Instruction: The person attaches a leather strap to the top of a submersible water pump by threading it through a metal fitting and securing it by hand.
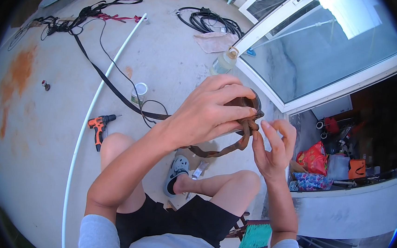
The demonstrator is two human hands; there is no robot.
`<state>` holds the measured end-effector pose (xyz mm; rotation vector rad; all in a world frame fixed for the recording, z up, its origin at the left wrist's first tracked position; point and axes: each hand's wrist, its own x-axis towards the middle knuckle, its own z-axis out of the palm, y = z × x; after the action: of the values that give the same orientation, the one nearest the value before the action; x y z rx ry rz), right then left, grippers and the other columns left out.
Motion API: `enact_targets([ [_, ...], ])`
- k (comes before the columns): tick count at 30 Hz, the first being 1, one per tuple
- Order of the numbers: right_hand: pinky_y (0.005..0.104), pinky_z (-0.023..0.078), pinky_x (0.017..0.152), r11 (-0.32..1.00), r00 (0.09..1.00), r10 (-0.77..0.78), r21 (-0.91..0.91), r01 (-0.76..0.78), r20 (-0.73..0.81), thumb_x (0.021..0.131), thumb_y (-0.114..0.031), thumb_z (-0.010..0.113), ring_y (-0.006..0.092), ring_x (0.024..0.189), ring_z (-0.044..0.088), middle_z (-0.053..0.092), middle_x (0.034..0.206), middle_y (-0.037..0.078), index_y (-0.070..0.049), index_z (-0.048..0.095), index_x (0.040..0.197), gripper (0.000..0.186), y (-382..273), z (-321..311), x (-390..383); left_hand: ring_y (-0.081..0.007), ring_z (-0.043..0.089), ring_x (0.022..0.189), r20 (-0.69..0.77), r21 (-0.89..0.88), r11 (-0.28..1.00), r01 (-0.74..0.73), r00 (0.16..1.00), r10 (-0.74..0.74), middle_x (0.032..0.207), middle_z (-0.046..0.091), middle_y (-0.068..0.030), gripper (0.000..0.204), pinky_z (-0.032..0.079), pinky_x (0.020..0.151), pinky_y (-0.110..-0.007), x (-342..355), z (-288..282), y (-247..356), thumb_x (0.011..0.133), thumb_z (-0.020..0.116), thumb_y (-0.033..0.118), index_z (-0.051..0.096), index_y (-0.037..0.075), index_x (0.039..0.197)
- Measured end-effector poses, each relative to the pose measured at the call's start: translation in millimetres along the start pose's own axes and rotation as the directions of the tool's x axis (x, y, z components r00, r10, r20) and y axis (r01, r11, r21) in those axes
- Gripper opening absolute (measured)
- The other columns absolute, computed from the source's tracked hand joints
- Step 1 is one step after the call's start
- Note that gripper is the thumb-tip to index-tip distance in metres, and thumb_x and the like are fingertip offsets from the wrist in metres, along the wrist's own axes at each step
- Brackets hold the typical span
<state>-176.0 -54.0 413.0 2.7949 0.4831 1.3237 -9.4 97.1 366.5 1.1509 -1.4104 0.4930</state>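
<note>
My left hand (pixel 218 108) is closed round a dark, round-bodied thing (pixel 256 103), held up in front of my knees. A rusty bent metal bar (pixel 226 150) hangs from its near side and curves away to the left. The body is mostly hidden behind my fingers, so its exact kind does not show. From the right, my right hand (pixel 275 151) has its thumb and forefinger pinched at the bar's rusty upper end, the other fingers curled. A black strap (pixel 113 87) runs across the floor and passes behind my left wrist.
An orange cordless drill (pixel 98 128) lies by my left knee, beside a long pale pipe (pixel 83 136). Beyond stand a small tub (pixel 139 91) and a plastic jug (pixel 224 62). Coiled black hose (pixel 209 21) lies farther off. At right is an open glass door (pixel 326 45).
</note>
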Motion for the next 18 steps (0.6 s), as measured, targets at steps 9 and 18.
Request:
enact_targets([
  [9,0.0355,0.052,0.077,0.899,0.903,0.419,0.18,-0.399,-0.092,0.078,0.005,0.076,0.0268,0.095,0.064,0.064,0.108,0.017,0.0,0.067,0.107,0.03,-32.1,15.0,-12.9,-0.025,0.059,0.095,0.126,-0.028,0.979,0.203,0.972,-0.198,0.112,0.063,-0.0113,0.036,0.05,0.081,-0.035,-0.1,-3.0,26.4,0.083,0.072,-0.004,0.075,0.003,0.117],
  [18,0.0274,0.053,0.06,0.628,0.726,0.685,0.547,-0.554,-0.05,0.087,0.005,0.074,0.017,0.069,0.066,0.068,0.089,0.012,0.003,0.066,0.098,0.014,-60.2,34.1,-17.1,-0.0184,0.07,0.091,0.167,-0.065,0.835,0.546,0.831,-0.531,0.108,0.067,-0.012,0.025,0.058,0.08,-0.03,17.1,-3.5,61.5,0.09,0.07,-0.005,0.072,-0.002,0.115],
])
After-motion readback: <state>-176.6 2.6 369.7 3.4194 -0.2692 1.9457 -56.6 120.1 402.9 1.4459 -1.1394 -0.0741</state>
